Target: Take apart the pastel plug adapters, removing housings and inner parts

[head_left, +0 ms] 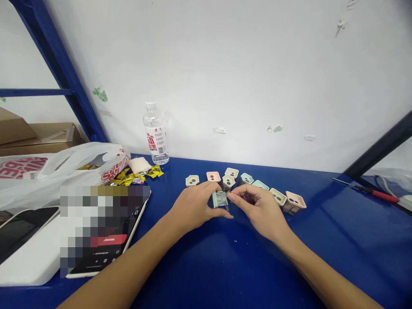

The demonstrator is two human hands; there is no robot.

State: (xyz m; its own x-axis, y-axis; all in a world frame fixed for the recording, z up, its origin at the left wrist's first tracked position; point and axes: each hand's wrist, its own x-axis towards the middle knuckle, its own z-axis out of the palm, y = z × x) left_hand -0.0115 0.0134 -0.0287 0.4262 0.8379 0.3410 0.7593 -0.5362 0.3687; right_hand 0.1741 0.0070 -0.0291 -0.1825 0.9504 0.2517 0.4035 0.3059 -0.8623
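A small pencil sharpener (220, 198) with a pale green edge and a see-through body is held low over the blue table. My left hand (196, 205) is closed round it, thumb at its near side and fingers at its far side. From the right, my right hand (260, 210) pinches at its right edge; the fingertips partly hide what they grip. Just behind stand several two-hole sharpeners in pastel colours, among them a pink sharpener (213, 177), a cream sharpener (192, 180) and a mint sharpener (260, 185). A peach sharpener (295, 200) stands at the row's right end.
At back left stands a water bottle (156, 135) beside yellow wrappers (128, 176) and a white plastic bag (80, 159). A tablet (106, 253), partly blurred, and a white case (35, 262) lie at left. A red-handled screwdriver (384, 196) lies at far right, near a dark shelf post (380, 148).
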